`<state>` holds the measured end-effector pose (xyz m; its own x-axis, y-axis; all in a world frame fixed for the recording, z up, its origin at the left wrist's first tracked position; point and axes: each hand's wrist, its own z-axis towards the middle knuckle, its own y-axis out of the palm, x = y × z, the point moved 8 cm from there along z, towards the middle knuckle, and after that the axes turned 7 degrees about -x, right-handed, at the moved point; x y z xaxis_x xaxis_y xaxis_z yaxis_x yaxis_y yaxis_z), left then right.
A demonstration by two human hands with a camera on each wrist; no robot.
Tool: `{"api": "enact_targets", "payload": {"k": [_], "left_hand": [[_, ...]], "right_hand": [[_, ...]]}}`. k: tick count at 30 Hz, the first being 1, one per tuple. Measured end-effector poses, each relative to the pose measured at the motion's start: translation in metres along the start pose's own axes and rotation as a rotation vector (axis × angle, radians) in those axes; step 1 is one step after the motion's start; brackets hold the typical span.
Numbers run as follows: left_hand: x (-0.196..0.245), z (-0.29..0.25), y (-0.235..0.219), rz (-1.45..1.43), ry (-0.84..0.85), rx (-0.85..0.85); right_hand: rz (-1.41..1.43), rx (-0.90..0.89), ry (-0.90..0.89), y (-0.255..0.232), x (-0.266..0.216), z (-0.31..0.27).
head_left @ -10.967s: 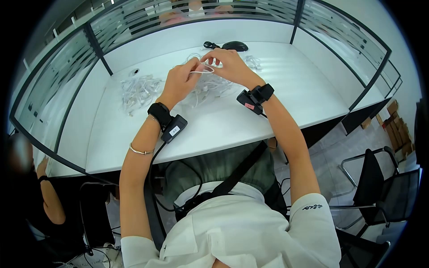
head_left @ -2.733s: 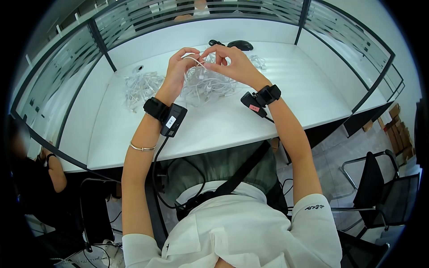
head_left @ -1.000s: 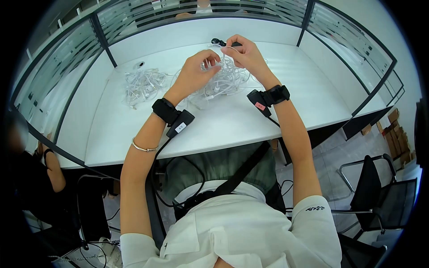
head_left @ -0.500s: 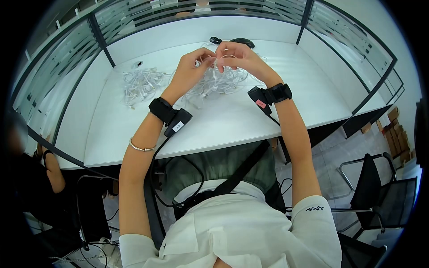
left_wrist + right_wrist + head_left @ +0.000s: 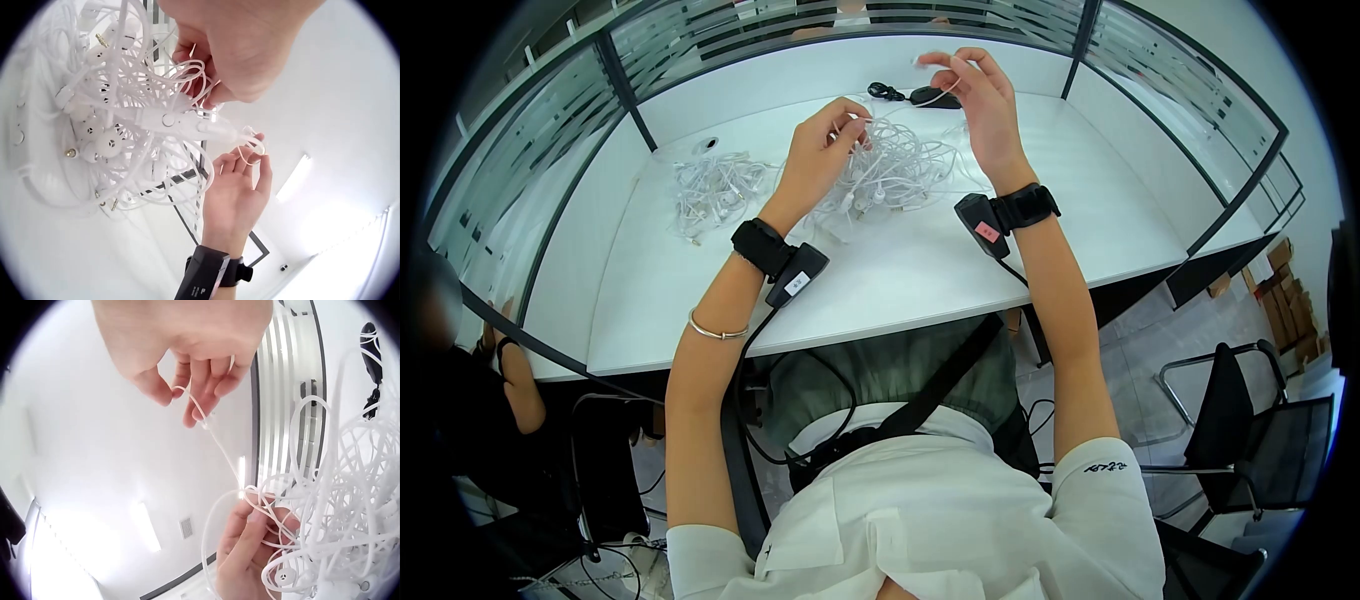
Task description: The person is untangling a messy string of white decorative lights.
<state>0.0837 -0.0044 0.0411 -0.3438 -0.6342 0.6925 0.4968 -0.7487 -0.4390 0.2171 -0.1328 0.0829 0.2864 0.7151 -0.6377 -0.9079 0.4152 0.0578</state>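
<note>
A tangled heap of white wired earphones [image 5: 900,175] lies mid-desk, with round earbuds and gold plugs showing in the left wrist view. At the heap's near-left side my left hand [image 5: 825,145] pinches several loops of earphone cable, seen between thumb and fingers in the right wrist view. My right hand [image 5: 992,115] is raised up and to the right of the heap. It holds a thin earphone cable [image 5: 220,447] between thumb and fingers, and the strand runs taut down to my left hand [image 5: 240,556]. Close by, an inline remote [image 5: 187,124] crosses the left wrist view.
A second pile of white earphones [image 5: 718,190] lies to the left on the white desk [image 5: 880,290]. A black mouse [image 5: 935,97] with its coiled cord [image 5: 884,91] sits at the back. Low partitions [image 5: 850,65] enclose the desk. Another person's arm [image 5: 522,385] shows at far left.
Half a second ago both hands were together over the heap. The right hand has since lifted up and right, drawing a cable out between them; the left hand has shifted slightly back and left.
</note>
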Motion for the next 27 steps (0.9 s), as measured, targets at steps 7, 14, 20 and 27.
{"api": "enact_targets", "payload": {"k": [7, 14, 20, 27], "left_hand": [[0.005, -0.001, 0.000, 0.026, 0.012, 0.013], [0.012, -0.002, -0.002, 0.101, 0.049, 0.055], [0.012, -0.001, 0.001, 0.140, 0.069, -0.003], [0.012, -0.002, 0.005, 0.151, 0.089, 0.008]], "right_hand": [[-0.052, 0.166, -0.042, -0.017, -0.007, -0.002], [0.031, 0.050, 0.006, -0.005, -0.006, -0.001], [0.071, 0.045, -0.034, -0.002, -0.011, -0.001], [0.093, 0.011, -0.043, 0.000, -0.015, -0.001]]}}
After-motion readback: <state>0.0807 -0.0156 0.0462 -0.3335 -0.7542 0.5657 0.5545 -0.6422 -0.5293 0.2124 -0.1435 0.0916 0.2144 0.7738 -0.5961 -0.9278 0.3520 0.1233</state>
